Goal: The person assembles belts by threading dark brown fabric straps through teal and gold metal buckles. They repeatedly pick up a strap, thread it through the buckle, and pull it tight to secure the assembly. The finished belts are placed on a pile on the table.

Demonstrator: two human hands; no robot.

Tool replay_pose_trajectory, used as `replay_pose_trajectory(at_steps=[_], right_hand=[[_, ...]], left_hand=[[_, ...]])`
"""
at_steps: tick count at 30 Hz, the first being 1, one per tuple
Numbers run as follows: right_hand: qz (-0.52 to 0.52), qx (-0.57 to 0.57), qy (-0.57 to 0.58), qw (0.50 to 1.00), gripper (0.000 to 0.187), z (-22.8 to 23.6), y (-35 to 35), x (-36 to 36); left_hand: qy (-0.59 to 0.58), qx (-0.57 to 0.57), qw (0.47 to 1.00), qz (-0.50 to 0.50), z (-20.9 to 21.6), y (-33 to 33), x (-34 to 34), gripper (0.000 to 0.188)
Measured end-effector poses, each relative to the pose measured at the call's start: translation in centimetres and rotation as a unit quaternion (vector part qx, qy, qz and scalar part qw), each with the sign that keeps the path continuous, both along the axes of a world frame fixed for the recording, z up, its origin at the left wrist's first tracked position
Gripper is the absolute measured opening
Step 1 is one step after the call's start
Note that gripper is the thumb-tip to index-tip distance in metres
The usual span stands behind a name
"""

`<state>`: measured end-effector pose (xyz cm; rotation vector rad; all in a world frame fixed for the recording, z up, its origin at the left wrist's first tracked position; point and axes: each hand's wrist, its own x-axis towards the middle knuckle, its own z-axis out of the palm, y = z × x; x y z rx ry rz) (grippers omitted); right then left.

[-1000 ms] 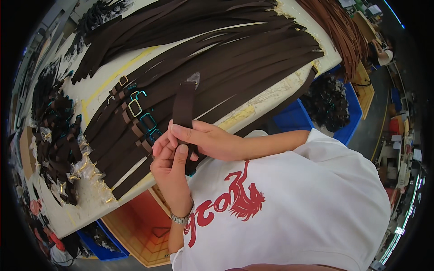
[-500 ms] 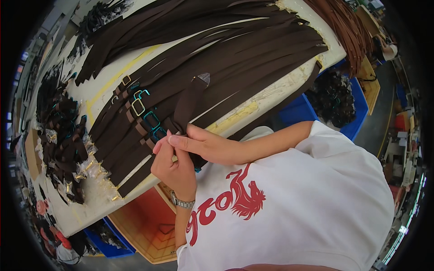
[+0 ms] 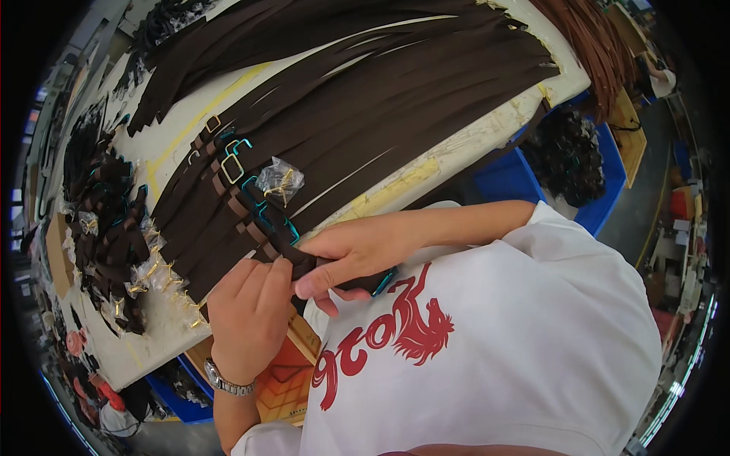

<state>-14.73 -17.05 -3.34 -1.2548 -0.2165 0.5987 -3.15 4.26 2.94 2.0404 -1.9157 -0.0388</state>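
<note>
My left hand point(image 3: 249, 313), with a metal-band watch at its wrist, grips a dark brown belt point(image 3: 303, 263) by the near table edge. My right hand point(image 3: 356, 251) pinches the same belt with thumb and fingers, close beside the left. A blue-edged buckle point(image 3: 385, 281) shows past the right hand, against my shirt. Just beyond the hands, a clear plastic wrap point(image 3: 280, 181) with gold-coloured strips in it lies over the belts. Alongside is a row of more buckles point(image 3: 233, 169), some gold, some blue-edged, with brown belt loops. My fingers partly hide the held belt.
Long dark brown straps point(image 3: 426, 91) cover much of the white table point(image 3: 163, 346). Buckled belts in plastic point(image 3: 114, 220) pile up at the left. Reddish-brown straps point(image 3: 585, 45) hang at the far right. Blue bins point(image 3: 608, 175) stand beside the table; an orange-lined crate point(image 3: 285, 387) sits below.
My left hand has moved left and down, my right hand slightly right and down. The strap raised above my hands has come down, and plastic wrap now lies near the buckles.
</note>
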Motion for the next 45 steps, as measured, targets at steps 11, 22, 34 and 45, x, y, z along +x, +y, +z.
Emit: replay_pose_trajectory(at_steps=[11, 22, 34, 45], right_hand=[[-0.260, -0.282, -0.268, 0.884, 0.043, 1.1, -1.2, -2.9], [-0.182, -0.091, -0.304, 0.931, 0.025, 2.9, -1.3, -3.4], [-0.051, 0.033, -0.297, 0.953, 0.025, 1.8, -3.0, -5.5], [-0.091, -0.172, -0.259, 0.946, 0.027, 2.2, -2.1, -5.6]], left_hand=[[0.614, -0.165, 0.716, 0.289, -2.1, 1.8, -3.8, 0.036], [0.521, -0.203, 0.827, 0.053, -1.4, 0.0, -2.6, 0.063], [0.537, -0.059, 0.816, 0.207, -4.2, 5.8, -2.6, 0.041], [0.387, -0.002, 0.916, 0.107, -3.2, 1.2, -4.7, 0.030]])
